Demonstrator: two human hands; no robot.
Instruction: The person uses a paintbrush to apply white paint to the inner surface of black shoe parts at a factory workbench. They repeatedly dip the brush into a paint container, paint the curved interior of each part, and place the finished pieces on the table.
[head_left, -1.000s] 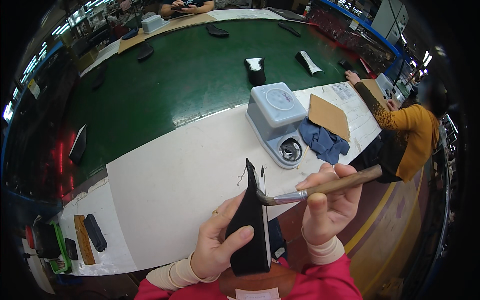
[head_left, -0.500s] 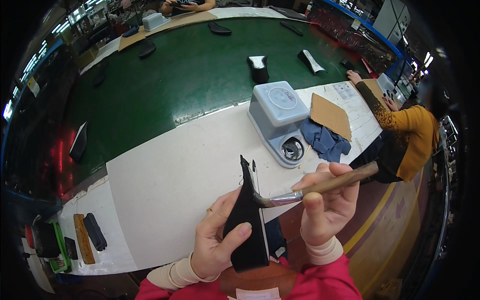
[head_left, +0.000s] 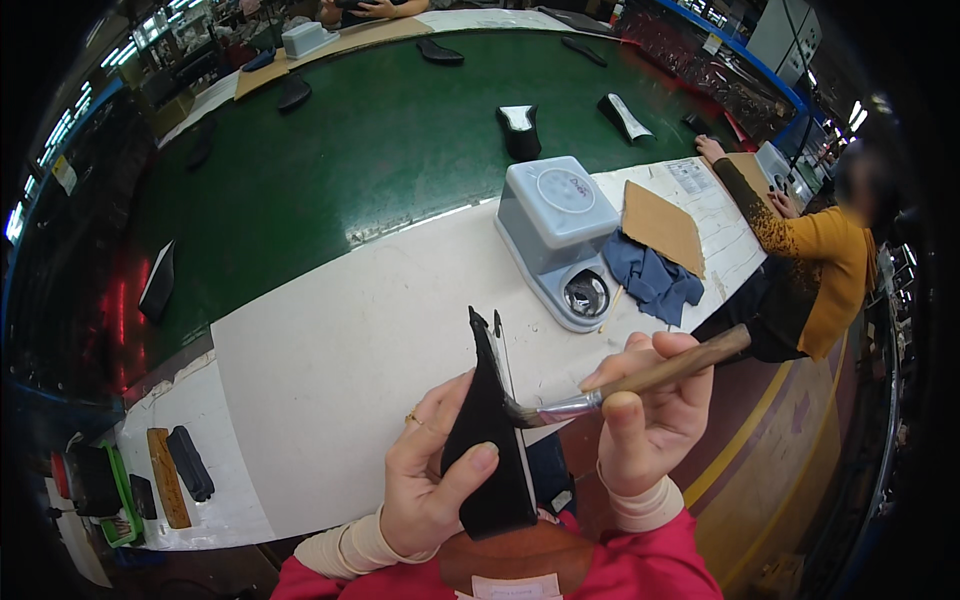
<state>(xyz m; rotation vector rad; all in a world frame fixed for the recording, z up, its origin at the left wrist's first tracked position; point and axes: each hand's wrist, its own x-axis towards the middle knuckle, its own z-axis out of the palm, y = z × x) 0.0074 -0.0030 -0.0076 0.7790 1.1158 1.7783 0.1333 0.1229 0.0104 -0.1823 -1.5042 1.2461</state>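
Observation:
My left hand (head_left: pixel 425 485) is closed round a black shoe sole (head_left: pixel 492 470), thumb on its near face. The sole is held up on edge above the table, its narrow pointed end upward and a pale strip showing along its right side. In my right hand (head_left: pixel 650 440) is a paintbrush (head_left: pixel 672 373) with a wooden handle and metal collar, gripped between thumb and fingers. The bristles touch the right edge of the sole, around mid-length. Beyond the hands stands a blue-grey plastic dispenser (head_left: pixel 555 240) with a round cup (head_left: pixel 586 295) of dark, shiny liquid.
Right of the dispenser lie a blue cloth (head_left: pixel 652 278) and cardboard (head_left: pixel 662 228). A green belt (head_left: pixel 380 130) carries several soles, among them one with a white top (head_left: pixel 519 132). A wooden strip (head_left: pixel 168 478) lies at left. A co-worker in a mustard top (head_left: pixel 835 250) works at right.
Both hands have shifted slightly left with the sole and brush. The bristles now touch a little farther down the sole's edge, away from its pointed end.

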